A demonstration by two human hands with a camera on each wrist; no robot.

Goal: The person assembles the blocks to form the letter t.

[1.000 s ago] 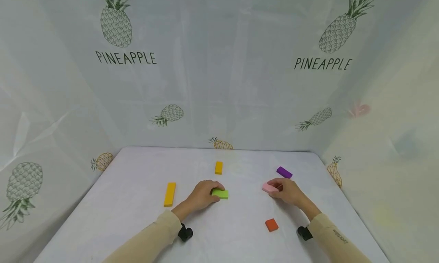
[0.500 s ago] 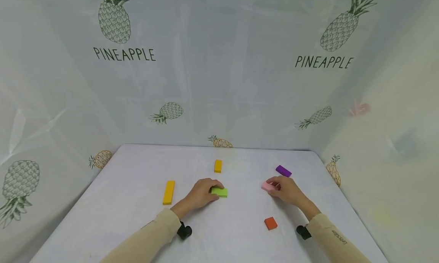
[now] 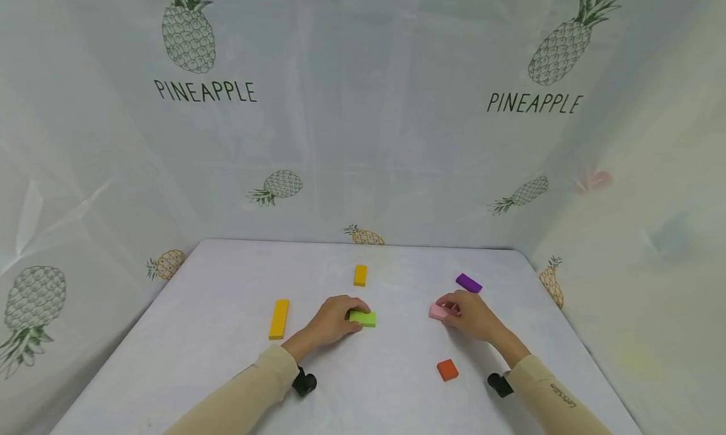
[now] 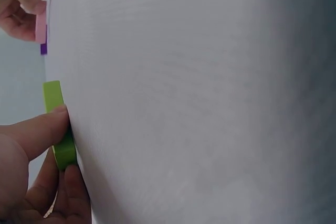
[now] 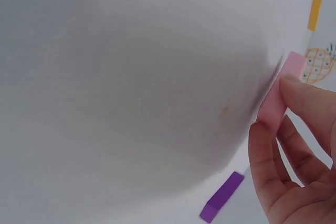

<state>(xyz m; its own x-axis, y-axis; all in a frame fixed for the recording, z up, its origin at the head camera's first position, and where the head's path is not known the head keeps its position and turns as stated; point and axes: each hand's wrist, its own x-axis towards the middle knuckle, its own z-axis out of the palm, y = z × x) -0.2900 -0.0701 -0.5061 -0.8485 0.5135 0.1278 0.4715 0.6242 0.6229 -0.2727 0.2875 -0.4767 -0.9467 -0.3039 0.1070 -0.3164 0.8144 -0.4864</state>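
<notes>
The left hand [image 3: 331, 319] pinches a green block [image 3: 367, 319] and the right hand [image 3: 475, 316] a pink block [image 3: 436, 312], both likely light, hard and best held by their sides.

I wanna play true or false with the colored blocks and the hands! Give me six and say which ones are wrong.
1. The left hand grips the green block. True.
2. The right hand grips the pink block. True.
3. The green block and the pink block touch each other. False: there is a gap between them.
4. The purple block lies farther from the head camera than the orange-red block. True.
5. The purple block is stacked on the orange-red block. False: they lie apart on the table.
6. No block is yellow. False: there is a long yellow block and a short yellow block.
</notes>
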